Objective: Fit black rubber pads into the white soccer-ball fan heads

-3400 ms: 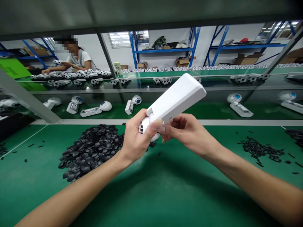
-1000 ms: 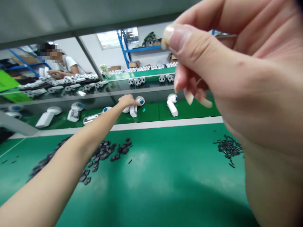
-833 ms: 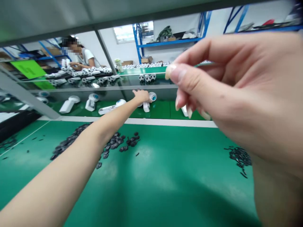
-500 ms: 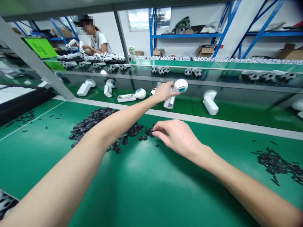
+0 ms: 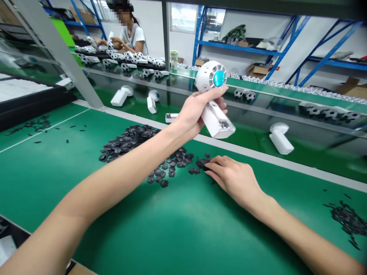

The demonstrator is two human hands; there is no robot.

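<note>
My left hand [image 5: 200, 109] is closed around the neck of a white handheld fan [image 5: 219, 121], raised above the bench. The fan has a round vented head with a shiny teal centre, and its handle shows an open recess. My right hand [image 5: 233, 172] rests low over the green mat with thumb and fingers pinched at a black plastic piece [image 5: 203, 163]. Its fingertips partly hide that piece. A few more dark pieces lie beside them. Left of these spreads a heap of black pentagonal pieces [image 5: 130, 141], partly behind my left forearm.
White fans [image 5: 281, 139] lie spaced along the dark green strip behind the pale bench edge [image 5: 258, 156]. Thin black strips [image 5: 348, 219] are piled at the right. A metal post [image 5: 71, 65] stands at the left. Across the line, a person [image 5: 133, 36] handles football-patterned fans.
My left hand has brought the fan up and closer, turning its teal centre toward me. My right hand has stayed at the black pieces, its fingertips now down among them. The view has shifted.
</note>
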